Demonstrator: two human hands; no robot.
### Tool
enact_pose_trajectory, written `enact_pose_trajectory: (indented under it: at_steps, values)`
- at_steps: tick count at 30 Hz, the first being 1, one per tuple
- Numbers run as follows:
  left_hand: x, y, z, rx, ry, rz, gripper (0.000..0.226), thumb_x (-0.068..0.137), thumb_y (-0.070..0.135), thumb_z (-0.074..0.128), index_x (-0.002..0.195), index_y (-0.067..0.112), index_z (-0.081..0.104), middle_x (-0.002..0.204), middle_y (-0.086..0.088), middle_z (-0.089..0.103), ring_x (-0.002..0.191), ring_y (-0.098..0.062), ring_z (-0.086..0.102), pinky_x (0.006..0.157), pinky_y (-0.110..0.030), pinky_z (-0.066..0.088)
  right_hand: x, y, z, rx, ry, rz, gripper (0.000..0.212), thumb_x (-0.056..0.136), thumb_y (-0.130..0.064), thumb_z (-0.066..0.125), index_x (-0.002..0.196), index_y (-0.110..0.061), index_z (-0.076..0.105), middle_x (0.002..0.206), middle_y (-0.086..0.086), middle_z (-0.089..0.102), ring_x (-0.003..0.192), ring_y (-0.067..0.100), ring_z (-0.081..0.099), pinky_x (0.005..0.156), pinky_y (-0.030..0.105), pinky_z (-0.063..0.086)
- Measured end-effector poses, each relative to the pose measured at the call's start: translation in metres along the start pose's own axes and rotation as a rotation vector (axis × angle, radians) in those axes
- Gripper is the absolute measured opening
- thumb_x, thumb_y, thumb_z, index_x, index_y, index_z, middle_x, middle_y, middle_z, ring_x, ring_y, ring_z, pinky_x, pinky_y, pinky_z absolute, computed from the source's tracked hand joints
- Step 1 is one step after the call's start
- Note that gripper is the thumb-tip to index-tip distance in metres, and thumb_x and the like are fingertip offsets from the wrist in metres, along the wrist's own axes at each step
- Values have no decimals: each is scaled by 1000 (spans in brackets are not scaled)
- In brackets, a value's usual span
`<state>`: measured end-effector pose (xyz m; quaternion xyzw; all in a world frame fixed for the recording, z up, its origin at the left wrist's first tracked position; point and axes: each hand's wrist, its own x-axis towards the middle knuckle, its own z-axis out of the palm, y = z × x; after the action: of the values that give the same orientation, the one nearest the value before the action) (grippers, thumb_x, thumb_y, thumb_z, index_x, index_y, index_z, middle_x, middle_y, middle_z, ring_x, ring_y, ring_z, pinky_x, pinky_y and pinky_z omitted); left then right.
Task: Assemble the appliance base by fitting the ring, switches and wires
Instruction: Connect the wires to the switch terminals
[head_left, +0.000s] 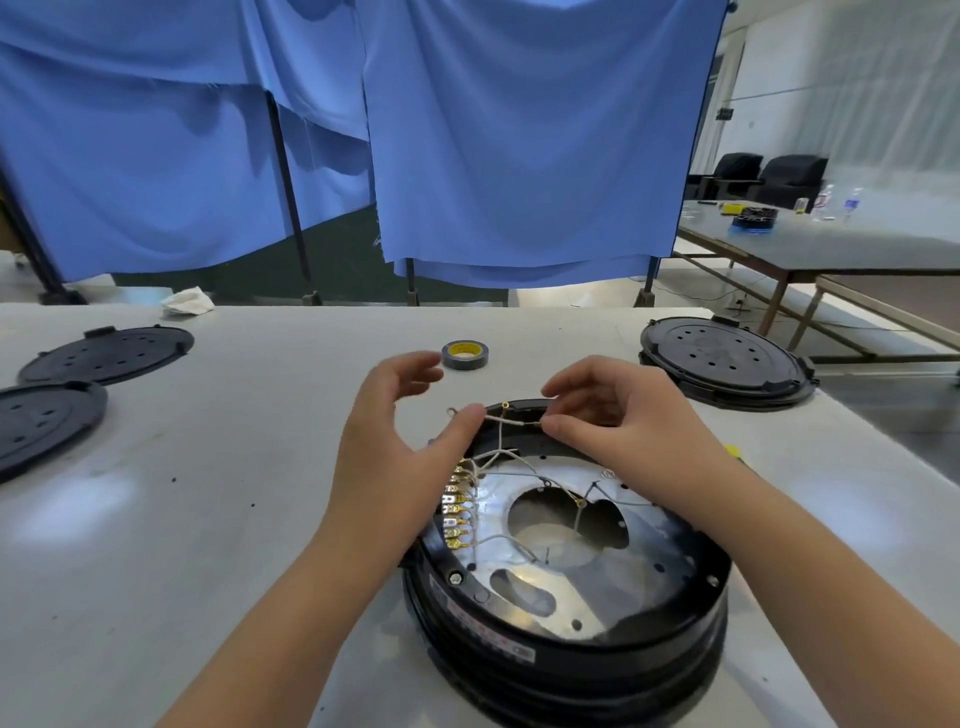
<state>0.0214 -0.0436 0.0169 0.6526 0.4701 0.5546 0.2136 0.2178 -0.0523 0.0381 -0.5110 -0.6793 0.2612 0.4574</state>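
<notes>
— Two hands on one wire, is that right?

— Yes. The left hand (400, 441) pinches one end of a short pale wire (511, 422) between thumb and forefinger, its other fingers loosely spread; the right hand (613, 415) pinches the other end, where a small brass terminal sits, with the remaining fingers curled over.

— How does the wire lie?

— Stretched crosswise, left to right, just above the far rim of the black base (566, 613). Both hands are equally close to it. The base sits directly below and nearer the person than the hands.

— Where would it go?

— Probably to the row of brass connectors (456, 512) along the base's left edge, under the left wrist, so the left hand looks nearer.

— Any writing?

— A label (493, 631) on the base's side wall has red print, too blurred to read. The tape roll (464, 355) beyond the hands has a yellow core; no brand legible. Black lids (724, 361) lie to either side on the table (182, 519).
</notes>
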Motion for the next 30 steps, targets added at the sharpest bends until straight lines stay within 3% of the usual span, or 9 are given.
enact_pose_trajectory:
  at_steps: [2, 5, 7, 17, 21, 23, 25, 27, 30]
  values:
    - [-3, 6, 4, 137, -61, 186, 26, 79, 26, 76, 103, 29, 65, 101, 21, 61, 102, 4, 53, 88, -7, 36, -4, 2, -4, -63, -8, -16, 19, 80, -8, 73, 92, -22, 68, 78, -4, 72, 74, 8, 69, 75, 17, 54]
    - [-5, 15, 14, 291, -174, 342, 13, 80, 23, 77, 93, 23, 73, 90, 14, 67, 93, -8, 58, 88, -35, 45, -9, 2, -8, -112, -24, -41, 20, 81, -8, 72, 93, -23, 67, 79, -6, 72, 76, 5, 68, 73, 15, 52]
    - [-3, 21, 19, 344, -248, 360, 9, 82, 25, 75, 91, 23, 74, 86, 11, 68, 89, -11, 58, 84, -41, 46, -11, 1, -10, -115, -18, -66, 21, 80, -7, 72, 93, -23, 67, 79, -7, 72, 77, 3, 68, 73, 14, 52]
    - [12, 30, 37, 223, -465, 149, 7, 85, 24, 70, 89, 27, 75, 80, 17, 70, 78, 3, 63, 76, -18, 52, -19, 4, -24, -97, 49, -108, 22, 78, -11, 76, 93, -25, 67, 76, -11, 73, 76, -2, 67, 74, 7, 45]
    - [21, 36, 52, 252, -545, 109, 6, 87, 26, 68, 83, 29, 72, 73, 19, 63, 75, 5, 59, 66, -8, 45, -22, 16, -42, 45, 168, -40, 12, 88, -11, 65, 93, -21, 69, 81, -6, 75, 82, 4, 69, 80, 14, 51]
    - [22, 38, 63, 256, -626, 103, 7, 88, 25, 66, 83, 29, 71, 72, 19, 62, 73, 9, 56, 63, -5, 43, -23, 28, -47, 112, 239, 18, 19, 93, -6, 55, 92, -18, 69, 82, -2, 75, 83, 8, 70, 80, 18, 53]
    - [21, 41, 73, 285, -711, 113, 9, 88, 23, 65, 88, 27, 72, 76, 17, 65, 73, 7, 58, 64, -7, 44, -24, 40, -47, 148, 268, 96, 27, 96, -1, 47, 93, -17, 69, 87, 0, 74, 85, 11, 69, 82, 22, 54]
    - [20, 40, 81, 316, -769, 126, 14, 88, 19, 63, 94, 26, 73, 83, 11, 69, 78, 0, 62, 73, -17, 50, -24, 50, -42, 170, 257, 161, 31, 95, 2, 44, 94, -17, 69, 91, 1, 73, 88, 12, 69, 82, 23, 54]
    - [16, 38, 87, 333, -799, 125, 16, 88, 19, 62, 94, 27, 74, 88, 11, 71, 83, -4, 63, 80, -25, 52, -24, 60, -33, 148, 283, 177, 36, 94, 1, 45, 93, -26, 69, 92, 1, 72, 90, 13, 68, 79, 24, 51]
